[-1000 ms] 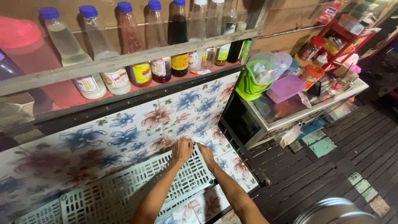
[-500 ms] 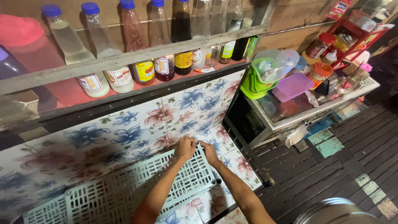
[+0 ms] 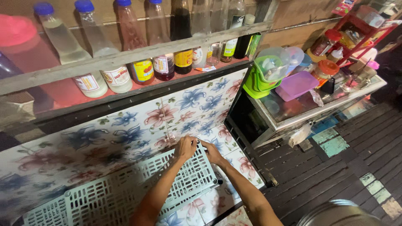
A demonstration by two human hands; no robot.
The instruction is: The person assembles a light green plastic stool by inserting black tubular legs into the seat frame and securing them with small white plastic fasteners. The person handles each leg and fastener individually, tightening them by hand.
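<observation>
Left hand (image 3: 185, 147) and right hand (image 3: 210, 151), fingers curled, grip the top corner of the pale green slotted plastic panel (image 3: 125, 192), leaning against floral-tiled counter front (image 3: 125, 129), at 6 o'clock below bottle shelf (image 3: 125, 58).

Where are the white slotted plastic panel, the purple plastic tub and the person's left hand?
White slotted plastic panel (image 3: 125, 193): head view, on its grid face.
Purple plastic tub (image 3: 295, 85): head view, on its side wall.
Left hand (image 3: 185, 147): head view, on its back, at the panel's top edge.
</observation>
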